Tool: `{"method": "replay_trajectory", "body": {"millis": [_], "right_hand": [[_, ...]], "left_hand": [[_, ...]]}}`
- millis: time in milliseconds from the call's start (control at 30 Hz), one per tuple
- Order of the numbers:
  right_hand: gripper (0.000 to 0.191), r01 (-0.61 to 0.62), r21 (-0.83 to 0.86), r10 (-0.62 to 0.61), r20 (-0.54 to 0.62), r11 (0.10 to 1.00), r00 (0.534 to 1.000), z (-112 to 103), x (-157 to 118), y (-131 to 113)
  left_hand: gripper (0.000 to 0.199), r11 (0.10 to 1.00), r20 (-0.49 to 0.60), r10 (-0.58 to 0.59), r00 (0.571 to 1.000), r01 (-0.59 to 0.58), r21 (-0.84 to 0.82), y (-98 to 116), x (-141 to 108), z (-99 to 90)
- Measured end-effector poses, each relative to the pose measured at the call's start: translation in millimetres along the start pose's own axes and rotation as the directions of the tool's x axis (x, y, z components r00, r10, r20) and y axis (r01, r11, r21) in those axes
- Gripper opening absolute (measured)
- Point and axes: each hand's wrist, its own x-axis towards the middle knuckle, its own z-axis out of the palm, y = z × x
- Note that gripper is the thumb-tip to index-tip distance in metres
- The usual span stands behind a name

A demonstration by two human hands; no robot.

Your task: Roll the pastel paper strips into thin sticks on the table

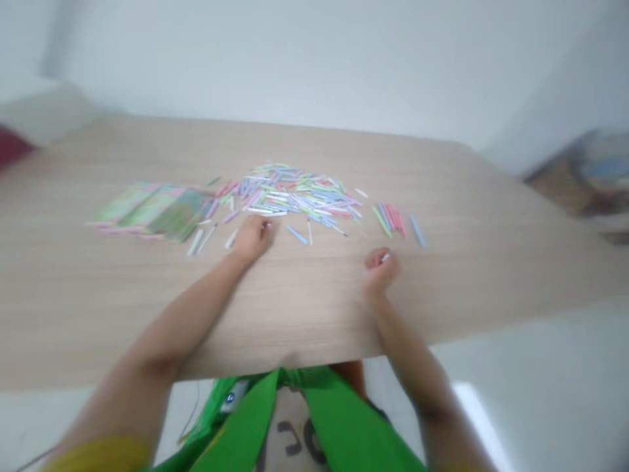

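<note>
Thin pastel-coloured sticks [299, 195] lie in a loose pile on the wooden table; blur hides their exact kind. My left hand [251, 238] rests at the near left edge of this pile, its fingers curled. A tiny pale spot shows at those fingertips, too small to name. To the right and nearer my body, my right hand [380, 267] is closed, and the end of a whitish stick [386, 257] pokes out of it. Just beyond that hand, several pink sticks [394, 219] lie side by side, with a blue stick [418, 231] apart on their right.
Flat green and pink packets [142, 210] lie overlapping at the left of the table [304, 295]. Loose white sticks [195, 242] lie between them and my left hand. A pale wall [314, 65] rises behind the table's far edge. Blurred objects [590, 170] are at the far right.
</note>
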Motion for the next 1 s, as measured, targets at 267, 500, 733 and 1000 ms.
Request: {"method": "replay_trajectory", "body": {"millis": [267,500,733,1000], "right_hand": [[0.039,-0.026,-0.018,0.027,0.056,0.999,0.998,-1.6,6.2,5.0],[0.036,0.038,-0.090,-0.036,0.027,0.995,0.999,-3.5,9.5,3.0],[0.039,-0.090,-0.017,0.090,-0.030,0.996,0.996,1.4,10.6,4.8],[0.044,-0.132,-0.008,0.131,-0.052,0.991,0.990,2.2,13.5,12.2]], "left_hand": [[0.031,0.990,0.154,-0.091,0.984,0.074,0.116,21.4,-1.1,-9.4],[0.028,0.976,-0.021,-0.165,0.986,0.167,0.141,6.7,6.3,-32.2],[0.031,0.975,-0.081,-0.160,0.984,0.171,0.145,-18.7,8.8,-43.8],[0.034,0.989,0.027,0.049,0.998,-0.052,0.138,16.6,41.7,-18.6]]}}
